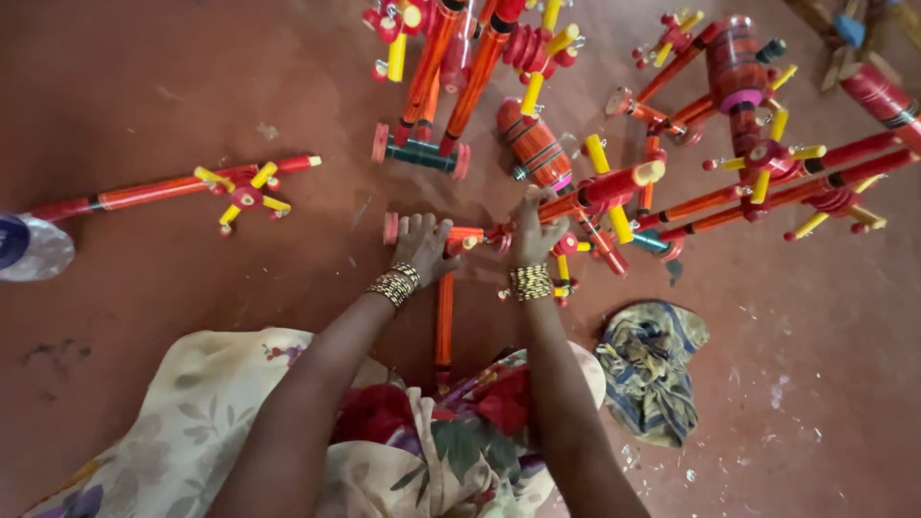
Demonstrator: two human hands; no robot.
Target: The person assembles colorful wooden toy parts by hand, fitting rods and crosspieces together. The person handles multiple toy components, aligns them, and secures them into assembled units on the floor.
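Observation:
I sit on a red-brown floor with both arms stretched forward, gold bangles on each wrist. My left hand (422, 245) presses down on the axle end of a red and orange wooden push toy (477, 235), next to its small pink wheel (390, 227). My right hand (535, 233) grips the same toy further right, where red rods and yellow pegs (620, 223) join. The toy's orange handle stick (444, 326) runs back toward my lap.
Several similar painted toys lie ahead and to the right, among them a red drum piece (533, 146). Another long-handled toy (192, 187) lies at left. A crumpled patterned cloth (652, 364) sits at right, a clear bottle (31, 247) at the left edge.

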